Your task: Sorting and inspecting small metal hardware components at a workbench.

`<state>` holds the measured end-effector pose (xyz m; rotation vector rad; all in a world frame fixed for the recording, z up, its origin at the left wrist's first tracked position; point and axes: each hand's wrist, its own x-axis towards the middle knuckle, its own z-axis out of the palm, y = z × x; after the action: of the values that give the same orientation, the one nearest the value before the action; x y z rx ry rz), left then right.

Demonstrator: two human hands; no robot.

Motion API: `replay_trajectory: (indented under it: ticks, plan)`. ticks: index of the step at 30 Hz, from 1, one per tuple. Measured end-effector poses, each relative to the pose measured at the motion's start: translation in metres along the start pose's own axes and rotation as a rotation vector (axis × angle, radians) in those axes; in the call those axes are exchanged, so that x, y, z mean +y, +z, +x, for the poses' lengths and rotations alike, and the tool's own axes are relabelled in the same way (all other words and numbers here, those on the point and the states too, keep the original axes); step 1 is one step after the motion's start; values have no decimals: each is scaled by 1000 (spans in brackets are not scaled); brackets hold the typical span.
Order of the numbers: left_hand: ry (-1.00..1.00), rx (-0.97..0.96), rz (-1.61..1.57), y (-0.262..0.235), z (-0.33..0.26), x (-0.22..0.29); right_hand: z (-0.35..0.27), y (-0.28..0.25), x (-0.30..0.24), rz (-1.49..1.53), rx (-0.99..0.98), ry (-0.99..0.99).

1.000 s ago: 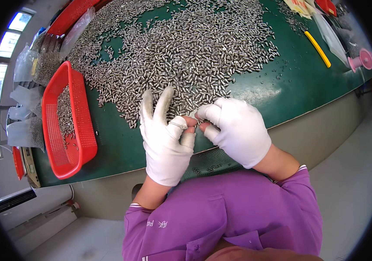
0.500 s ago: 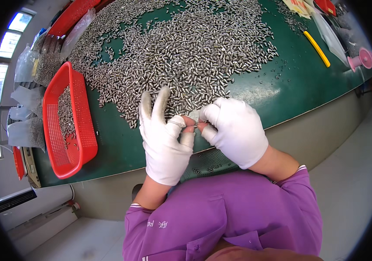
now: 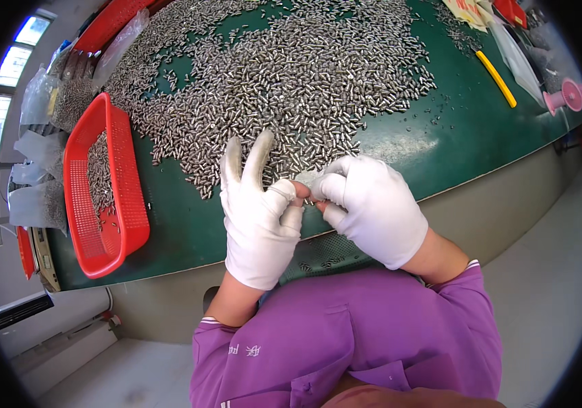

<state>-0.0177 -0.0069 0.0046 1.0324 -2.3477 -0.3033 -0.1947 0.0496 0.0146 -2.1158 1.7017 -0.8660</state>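
Observation:
My left hand (image 3: 257, 217), in a white glove with bare thumb and index tips, pinches a small metal pin (image 3: 308, 201) at its fingertips. Its other fingers stretch over the near edge of a wide heap of shiny metal pins (image 3: 291, 88). My right hand (image 3: 376, 211), gloved the same way, meets the left at the fingertips. Its thumb and index finger are pinched together beside the pin; what lies between them is hidden. Just below both hands, a green mesh tray (image 3: 318, 253) at the table's front edge holds several pins.
A red plastic basket (image 3: 138, 211) with pins inside stands left of my hands. Clear bags of small parts (image 3: 42, 204) line the left side. On the green table (image 3: 468, 143), a yellow-handled tool (image 3: 496, 79) and a pink spool-like object (image 3: 566, 96) lie at the right.
My right hand has shifted slightly right and down, its fingers curling closer over the fingertips. The left hand's raised fingers have moved a little to the right.

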Motion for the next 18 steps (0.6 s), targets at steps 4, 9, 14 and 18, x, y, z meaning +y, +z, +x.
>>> replay_trajectory:
  ticks: [4, 9, 14, 18]
  plan:
    - [-46, 30, -1, 1, -3, 1, 0, -1, 0, 23, 4, 14]
    - [-43, 25, 6, 1, -5, 1, 0, -3, -1, 74, 14, 62]
    - [-71, -16, -47, -1, -6, 4, 1, -3, -5, 15, 6, 70]
    - [-85, -25, -40, -1, -6, 5, 0, -3, -7, -55, -42, 92]
